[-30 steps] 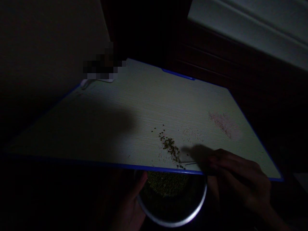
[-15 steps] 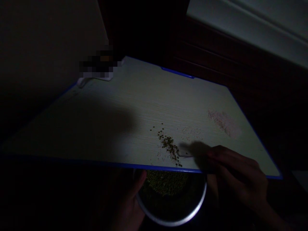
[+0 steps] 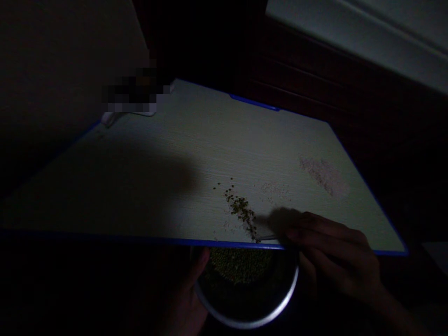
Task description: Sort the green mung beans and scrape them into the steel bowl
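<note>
A pale wood-grain cutting board with a blue edge tilts across the view, its front edge overhanging a steel bowl. Small green beans fill the bottom of the bowl. A loose scatter of the same beans lies on the board near its front edge. My right hand pinches thin metal tweezers, whose tips touch the board beside the beans. My left hand grips the bowl's rim, mostly in shadow.
A pinkish smear and faint pale specks mark the board to the right. A blurred-out white object sits at its far left corner. Dark wooden drawers stand behind, with a pale wall on the left.
My right hand has shifted slightly left, with the tweezers closer to the beans. The whole view has drifted a little up and left.
</note>
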### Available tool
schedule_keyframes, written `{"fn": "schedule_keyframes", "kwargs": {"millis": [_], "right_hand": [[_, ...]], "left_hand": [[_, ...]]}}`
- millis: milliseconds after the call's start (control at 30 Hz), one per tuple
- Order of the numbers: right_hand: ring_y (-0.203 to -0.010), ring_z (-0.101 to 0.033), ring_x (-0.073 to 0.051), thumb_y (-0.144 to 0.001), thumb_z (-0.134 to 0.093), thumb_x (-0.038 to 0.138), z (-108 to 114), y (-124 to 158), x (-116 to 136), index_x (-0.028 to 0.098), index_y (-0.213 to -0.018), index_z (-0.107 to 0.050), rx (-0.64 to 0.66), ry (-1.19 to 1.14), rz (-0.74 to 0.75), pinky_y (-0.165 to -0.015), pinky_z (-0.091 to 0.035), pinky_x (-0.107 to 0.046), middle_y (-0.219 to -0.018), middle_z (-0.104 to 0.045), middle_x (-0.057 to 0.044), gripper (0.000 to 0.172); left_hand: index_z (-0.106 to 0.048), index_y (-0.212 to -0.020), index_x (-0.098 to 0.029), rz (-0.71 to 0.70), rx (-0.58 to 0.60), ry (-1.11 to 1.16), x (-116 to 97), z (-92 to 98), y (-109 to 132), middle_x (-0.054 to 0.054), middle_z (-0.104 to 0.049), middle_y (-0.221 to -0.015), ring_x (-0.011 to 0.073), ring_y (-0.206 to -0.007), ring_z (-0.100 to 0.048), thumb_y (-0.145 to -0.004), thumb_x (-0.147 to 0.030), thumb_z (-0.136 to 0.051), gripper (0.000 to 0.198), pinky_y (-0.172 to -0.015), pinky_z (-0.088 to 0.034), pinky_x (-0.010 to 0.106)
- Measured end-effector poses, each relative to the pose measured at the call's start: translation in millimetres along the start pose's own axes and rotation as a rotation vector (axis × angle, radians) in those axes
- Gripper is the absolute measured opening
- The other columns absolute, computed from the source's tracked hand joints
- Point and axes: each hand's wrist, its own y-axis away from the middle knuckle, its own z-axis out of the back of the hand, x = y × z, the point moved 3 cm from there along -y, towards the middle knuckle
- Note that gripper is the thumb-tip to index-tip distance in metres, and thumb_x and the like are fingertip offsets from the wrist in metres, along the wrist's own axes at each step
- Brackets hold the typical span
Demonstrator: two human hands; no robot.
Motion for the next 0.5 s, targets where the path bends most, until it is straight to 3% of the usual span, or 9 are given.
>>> {"fn": "schedule_keyframes", "kwargs": {"millis": [67, 200, 300, 400, 500], "right_hand": [[-0.105, -0.074, -0.012, -0.095, -0.056, 0.004, 0.2, -0.5, 0.3, 0.023, -0.134, -0.068, -0.007, 0.0, 0.002, -0.084, -0.063, -0.023, -0.107, -0.079, -0.002, 0.045], [-0.106, -0.075, -0.012, -0.093, -0.058, 0.003, 1.8, 1.6, 1.6, 0.025, -0.135, -0.068, -0.017, 0.002, -0.001, -0.091, -0.063, -0.025, -0.11, -0.081, 0.0, 0.048], [-0.105, -0.076, -0.013, -0.093, -0.058, 0.005, 3.1, 4.9, 2.3, 0.029, -0.136, -0.068, -0.051, 0.002, -0.023, -0.086, -0.065, -0.026, -0.112, -0.081, 0.002, 0.05], [-0.102, -0.077, -0.014, -0.095, -0.059, 0.006, 3.6, 8.9, -0.9, 0.034, -0.138, -0.067, -0.136, 0.027, -0.13, -0.077, -0.066, -0.026, -0.115, -0.08, 0.002, 0.053], [-0.103, -0.077, -0.015, -0.095, -0.062, 0.007, 3.1, 12.0, -5.5, 0.035, -0.138, -0.066, -0.215, 0.064, -0.251, -0.079, -0.066, -0.027, -0.119, -0.079, 0.001, 0.051]], "left_hand": [[-0.058, -0.146, -0.038, 0.0, 0.036, 0.054, 0.1, -6.8, -0.4, 0.001, -0.061, -0.151, 0.0336, -0.159, -0.029, -0.093, -0.054, -0.064, 0.056, -0.131, -0.038, 0.053], [-0.056, -0.147, -0.037, 0.03, 0.044, 0.135, 0.8, -14.1, 0.8, 0.004, -0.062, -0.15, 0.0357, -0.157, -0.036, -0.089, -0.06, -0.066, 0.063, -0.127, -0.045, 0.055], [-0.059, -0.141, -0.036, 0.099, -0.045, 0.175, -0.1, -21.0, 0.3, 0.004, -0.058, -0.153, 0.0367, -0.156, -0.036, -0.086, -0.062, -0.069, 0.062, -0.124, -0.049, 0.055], [-0.06, -0.134, -0.039, 0.162, -0.233, 0.195, -2.4, -28.0, -0.8, -0.002, -0.053, -0.159, 0.0356, -0.161, -0.025, -0.076, -0.063, -0.079, 0.066, -0.124, -0.048, 0.052], [-0.059, -0.129, -0.046, 0.114, -0.318, 0.221, -3.1, -28.0, -0.5, -0.012, -0.059, -0.15, 0.0242, -0.163, -0.017, -0.08, -0.05, -0.081, 0.054, -0.129, -0.04, 0.037]]}}
